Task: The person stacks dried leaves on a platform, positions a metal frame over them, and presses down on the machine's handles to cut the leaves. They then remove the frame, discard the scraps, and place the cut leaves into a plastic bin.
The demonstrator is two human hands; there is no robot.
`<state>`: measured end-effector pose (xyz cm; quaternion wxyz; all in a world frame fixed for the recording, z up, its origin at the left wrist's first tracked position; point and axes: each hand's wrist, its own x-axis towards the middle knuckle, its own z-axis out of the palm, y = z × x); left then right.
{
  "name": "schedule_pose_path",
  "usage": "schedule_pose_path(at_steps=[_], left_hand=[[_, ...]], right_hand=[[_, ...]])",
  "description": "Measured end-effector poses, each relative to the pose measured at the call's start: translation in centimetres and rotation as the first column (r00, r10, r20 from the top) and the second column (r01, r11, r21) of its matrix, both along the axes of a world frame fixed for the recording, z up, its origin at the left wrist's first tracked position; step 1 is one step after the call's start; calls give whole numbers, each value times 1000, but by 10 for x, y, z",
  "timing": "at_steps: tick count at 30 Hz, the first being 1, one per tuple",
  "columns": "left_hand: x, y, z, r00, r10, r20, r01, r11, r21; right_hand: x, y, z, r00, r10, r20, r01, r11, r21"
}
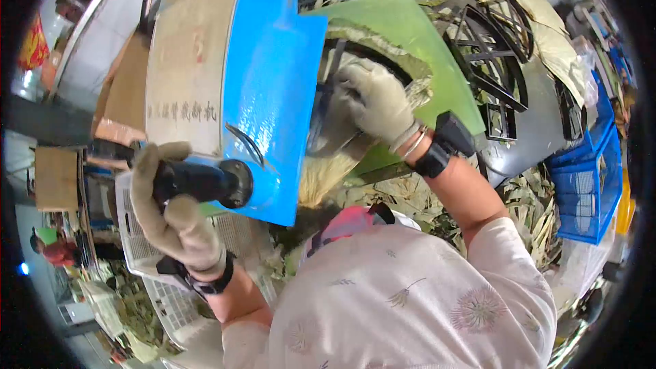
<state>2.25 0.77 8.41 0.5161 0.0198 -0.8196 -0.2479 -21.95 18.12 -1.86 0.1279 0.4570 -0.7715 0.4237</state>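
Observation:
My left hand [167, 208], in a pale work glove, is wrapped round the black handle [198, 183] on the front of the blue machine arm [270, 96]. Over the green cutting board [444, 75], my right hand [376, 99], also gloved, has its fingers curled at a black metal cutting frame [389, 61]. What its fingers hold is partly hidden. Greyish-green sheet material [417, 68] lies under and around that frame. A bundle of pale fibres [328, 178] hangs below the board edge, beside the blue arm.
More black metal frames [495, 61] rest on the dark table at the right. A blue crate [586, 171] stands beyond it. Leafy scraps [523, 219] are heaped below the table. White plastic baskets [167, 294] are at the lower left. A person in red [58, 251] is far off at the left.

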Motion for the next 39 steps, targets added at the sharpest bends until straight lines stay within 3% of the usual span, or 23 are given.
schedule_pose_path(at_steps=[2, 4, 5, 6, 9, 10, 12, 14, 15, 17, 21, 23, 27, 29, 30, 32, 33, 35, 39], left_hand=[[4, -13, 1, 984, 162, -74, -170, 977, -131], [22, -42, 7, 876, 459, -151, -477, 772, -420], [22, -47, 12, 829, 527, -189, -560, 779, -284], [28, -59, 12, 675, 720, -162, -717, 588, -374], [23, -81, 4, 738, 641, -211, -660, 618, -428], [19, -78, 5, 727, 674, -130, -667, 650, -363], [15, -74, 7, 715, 697, -49, -678, 675, -292], [13, -70, 10, 874, 486, -15, -485, 874, 35], [9, -65, 9, 873, 488, -21, -487, 872, 37], [4, -56, 8, 816, 576, -55, -576, 799, -176], [7, -60, -1, 826, 554, -103, -563, 798, -214], [5, -55, -2, 815, 572, -95, -580, 807, -112], [14, -69, -18, 861, 503, -70, -507, 846, -161], [8, -70, -21, 771, 569, -286, -621, 573, -534], [5, -69, -19, 771, 571, -283, -621, 574, -533], [1, -63, -11, 699, 613, -369, -654, 338, -677], [2, -62, -16, 699, 614, -367, -653, 339, -677], [6, -60, -29, 805, 562, -191, -585, 697, -415], [2, -59, -27, 806, 550, -220, -568, 611, -552]], right_hand=[[19, 4, 23, 995, 92, 35, -87, 987, -139], [37, 6, 41, 957, 277, 87, -239, 922, -305], [45, 7, 54, 938, 337, 79, -288, 887, -360], [53, 8, 66, 917, 394, 65, -335, 847, -412], [67, 1, 89, 787, 608, 105, -457, 690, -562], [73, 0, 95, 737, 657, 156, -471, 666, -578], [80, 6, 105, 531, 730, 430, -403, 664, -630], [64, 12, 106, 503, 745, 437, -438, 656, -614], [56, 15, 106, 472, 759, 449, -468, 647, -602], [50, 24, 111, 451, 746, 489, -452, 664, -596], [46, 29, 121, 456, 726, 515, -399, 684, -611], [45, 30, 120, 434, 736, 520, -380, 672, -635], [39, 34, 114, 474, 733, 489, -413, 675, -611], [36, 34, 109, 509, 729, 458, -442, 678, -587], [36, 34, 106, 497, 735, 461, -438, 671, -598], [38, 34, 103, 485, 741, 464, -433, 665, -609], [39, 34, 101, 458, 743, 488, -400, 662, -633], [39, 34, 98, 428, 745, 511, -366, 660, -656], [36, 38, 92, 481, 722, 497, -368, 681, -633]])
